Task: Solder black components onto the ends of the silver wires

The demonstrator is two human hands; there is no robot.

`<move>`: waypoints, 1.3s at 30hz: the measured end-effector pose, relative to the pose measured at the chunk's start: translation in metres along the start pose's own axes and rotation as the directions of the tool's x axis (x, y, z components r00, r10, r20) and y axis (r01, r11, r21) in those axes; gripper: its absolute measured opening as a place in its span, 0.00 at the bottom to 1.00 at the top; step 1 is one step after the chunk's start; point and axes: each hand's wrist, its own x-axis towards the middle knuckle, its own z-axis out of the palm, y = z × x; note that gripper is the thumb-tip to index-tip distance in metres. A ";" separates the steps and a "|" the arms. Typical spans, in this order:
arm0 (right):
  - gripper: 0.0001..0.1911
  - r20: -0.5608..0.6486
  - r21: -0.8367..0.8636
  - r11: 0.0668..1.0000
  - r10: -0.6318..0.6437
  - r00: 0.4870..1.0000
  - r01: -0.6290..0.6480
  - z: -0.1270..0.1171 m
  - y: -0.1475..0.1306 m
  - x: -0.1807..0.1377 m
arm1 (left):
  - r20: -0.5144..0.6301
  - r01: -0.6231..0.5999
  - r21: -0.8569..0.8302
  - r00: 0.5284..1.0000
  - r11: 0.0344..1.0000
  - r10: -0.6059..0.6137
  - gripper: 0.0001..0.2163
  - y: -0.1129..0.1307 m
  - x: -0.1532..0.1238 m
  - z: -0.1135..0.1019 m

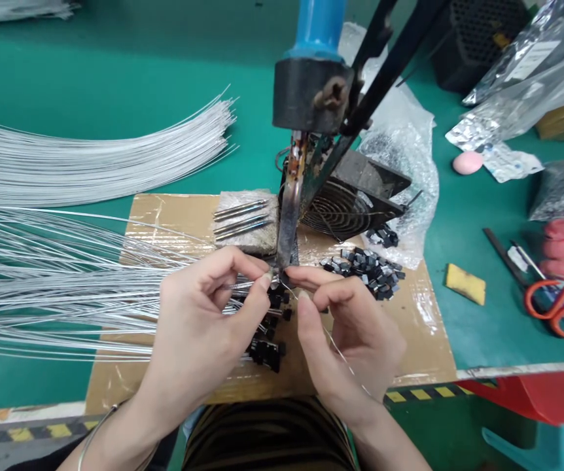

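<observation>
My left hand [203,314] is closed in a pinch on a thin grey wire [66,288], holding its end with a small black part at the tip of the soldering iron [288,222]. My right hand [345,327] pinches a thin strand of solder wire [343,356] and brings it to the same tip. Several wires with small black parts [267,350] fitted on their ends lie under my hands on the taped cardboard pad [164,216]. A pile of loose small black parts [365,267] lies just right of the iron.
Bundles of grey wires [90,154] fan across the left of the green bench. A sponge block with metal pins [245,219], a small fan [355,196] and a plastic bag [404,144] stand behind the pad. Orange scissors [557,304], a yellow pad [465,283], a pink ball [467,162] and foil bags [522,85] lie right.
</observation>
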 end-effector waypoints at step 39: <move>0.21 -0.430 0.093 0.989 0.145 0.891 -0.116 -0.098 0.059 -0.022 | 0.399 -0.492 0.722 0.870 0.487 0.289 0.61 -0.076 0.002 -0.113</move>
